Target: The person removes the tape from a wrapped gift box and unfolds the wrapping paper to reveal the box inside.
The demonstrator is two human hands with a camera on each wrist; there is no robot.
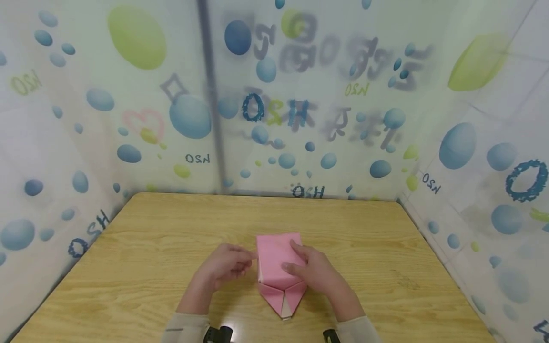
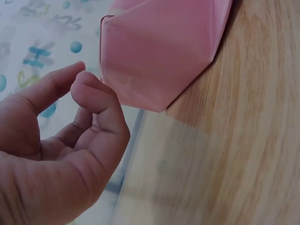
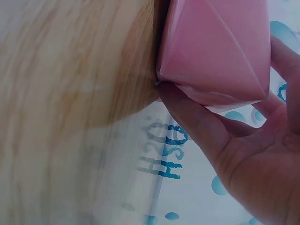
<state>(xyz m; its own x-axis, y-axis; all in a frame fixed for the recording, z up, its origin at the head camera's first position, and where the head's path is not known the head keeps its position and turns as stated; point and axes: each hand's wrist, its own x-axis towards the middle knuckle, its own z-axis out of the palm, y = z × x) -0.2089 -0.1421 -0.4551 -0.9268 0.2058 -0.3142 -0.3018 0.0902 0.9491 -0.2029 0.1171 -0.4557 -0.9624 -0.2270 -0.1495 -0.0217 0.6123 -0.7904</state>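
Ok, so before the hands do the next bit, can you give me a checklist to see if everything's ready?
1. Pink paper package on the wooden table: ok, it rests there.
2. Right hand steadying the package: ok, it grips the right side.
3. Left hand free: ok, it holds nothing.
4. Left fingertips touching the package: cannot tell; they are right by its left edge.
5. Pointed flap folded up against the package: not ok, it sticks out from the near end.
6. What is inside: cannot tell, the paper hides it.
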